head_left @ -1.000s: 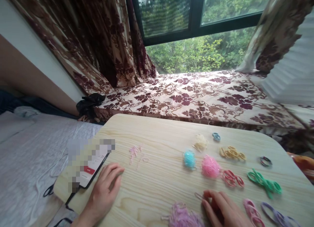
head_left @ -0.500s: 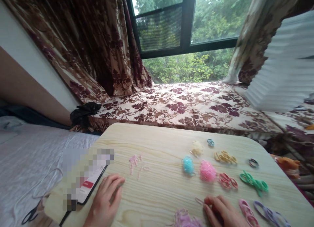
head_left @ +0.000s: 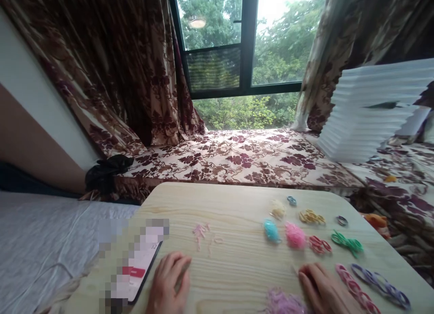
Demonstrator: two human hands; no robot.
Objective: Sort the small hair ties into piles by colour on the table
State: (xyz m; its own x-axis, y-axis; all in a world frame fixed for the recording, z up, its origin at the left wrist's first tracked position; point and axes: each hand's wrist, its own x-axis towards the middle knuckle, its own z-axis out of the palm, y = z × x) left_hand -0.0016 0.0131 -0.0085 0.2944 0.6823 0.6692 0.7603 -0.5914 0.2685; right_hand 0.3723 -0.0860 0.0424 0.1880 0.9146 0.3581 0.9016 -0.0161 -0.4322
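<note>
My left hand (head_left: 169, 282) rests on the wooden table beside a phone (head_left: 144, 260), fingers stretched out and holding nothing. At the front right, my right hand (head_left: 323, 287) has its thumb and fingers pinched on a thin, pale rubber band (head_left: 294, 270), which is blurred. A heap of lilac rubber bands (head_left: 284, 301) lies just left of that hand. Beyond it are bundles of pink bands (head_left: 294, 236), light blue bands (head_left: 271, 231) and cream bands (head_left: 278, 209). Several light pink bands (head_left: 200, 231) are scattered in front of my left hand.
Hair ties lie at the right: red (head_left: 319, 245), mustard (head_left: 312, 217), green (head_left: 347, 242), pink (head_left: 356, 287) and purple (head_left: 381, 287). Past the table (head_left: 217, 196) is a floral-covered window ledge (head_left: 237, 156), with white foam sheeting (head_left: 366, 110) at its right.
The view has tilted up and shifted, so the table and both hands appear further right. My right hand still pinches the band near the lilac heap. My left hand stays beside the phone.
</note>
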